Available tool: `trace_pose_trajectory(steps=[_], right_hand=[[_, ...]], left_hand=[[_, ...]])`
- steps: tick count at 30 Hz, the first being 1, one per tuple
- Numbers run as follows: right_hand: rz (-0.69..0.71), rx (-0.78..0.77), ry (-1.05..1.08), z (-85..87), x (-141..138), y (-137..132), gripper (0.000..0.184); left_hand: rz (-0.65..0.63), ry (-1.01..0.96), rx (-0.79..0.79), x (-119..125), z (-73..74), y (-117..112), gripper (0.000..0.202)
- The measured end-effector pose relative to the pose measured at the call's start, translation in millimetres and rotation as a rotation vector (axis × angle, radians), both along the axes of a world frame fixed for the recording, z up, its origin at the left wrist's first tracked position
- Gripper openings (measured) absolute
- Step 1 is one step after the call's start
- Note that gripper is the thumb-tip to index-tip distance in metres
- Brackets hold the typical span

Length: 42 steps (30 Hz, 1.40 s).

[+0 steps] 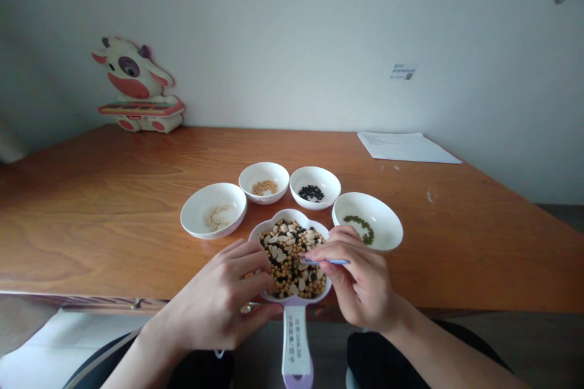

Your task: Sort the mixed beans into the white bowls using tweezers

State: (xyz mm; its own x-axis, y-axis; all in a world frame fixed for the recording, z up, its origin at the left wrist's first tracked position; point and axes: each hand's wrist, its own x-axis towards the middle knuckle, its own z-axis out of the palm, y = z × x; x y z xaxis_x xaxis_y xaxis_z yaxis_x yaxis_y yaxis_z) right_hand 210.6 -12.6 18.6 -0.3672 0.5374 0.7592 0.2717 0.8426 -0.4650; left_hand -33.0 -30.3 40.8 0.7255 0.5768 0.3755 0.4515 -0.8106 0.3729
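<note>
A white scoop-shaped dish (292, 222) with a lilac handle sits at the table's near edge, full of mixed beans and seeds. My left hand (223, 301) grips its left rim, fingers curled round it. My right hand (358, 279) pinches blue tweezers (326, 261) whose tips reach over the mixed beans. Behind the dish stand four white bowls: one with pale seeds (213, 209), one with yellow soybeans (264, 182), one with black beans (315, 186), one with green beans (367, 220).
A cow-shaped toy keyboard (137, 88) leans on the wall at the back left. Sheets of paper (406, 147) lie at the back right. The wooden table (91, 206) ends just in front of my lap.
</note>
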Motion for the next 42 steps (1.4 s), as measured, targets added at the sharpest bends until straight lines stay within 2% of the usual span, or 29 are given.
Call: trace_pose_trajectory(steps=[4, 11, 17, 25, 27, 32, 42], right_hand=[[0.063, -0.004, 0.022, 1.2, -0.7, -3.2, 0.021], [0.073, -0.038, 0.043, 0.6, 0.2, -3.8, 0.021], [0.128, -0.046, 0.025, -0.8, -2.3, -5.2, 0.018], [0.035, -0.046, -0.03, -5.3, -3.2, -3.4, 0.016], [0.025, -0.051, -0.019, -5.4, -2.3, -3.1, 0.017], [0.025, -0.034, -0.002, -4.2, -1.5, -3.7, 0.017], [0.042, -0.021, -0.018, -5.4, -3.7, -5.5, 0.018]], left_hand=[[0.009, 0.024, -0.033, -0.5, -0.6, 0.6, 0.011], [0.014, 0.036, -0.05, 0.1, 1.6, -0.3, 0.005], [0.013, 0.01, -0.017, 2.8, 2.5, -0.1, 0.014], [0.029, 0.008, -0.036, -4.1, 6.9, 4.1, 0.011], [0.036, -0.008, -0.034, -6.3, 8.6, 4.8, 0.016], [0.074, -0.034, 0.038, -5.8, 7.1, 6.4, 0.02], [0.126, -0.035, 0.007, -3.2, 2.6, 7.4, 0.021]])
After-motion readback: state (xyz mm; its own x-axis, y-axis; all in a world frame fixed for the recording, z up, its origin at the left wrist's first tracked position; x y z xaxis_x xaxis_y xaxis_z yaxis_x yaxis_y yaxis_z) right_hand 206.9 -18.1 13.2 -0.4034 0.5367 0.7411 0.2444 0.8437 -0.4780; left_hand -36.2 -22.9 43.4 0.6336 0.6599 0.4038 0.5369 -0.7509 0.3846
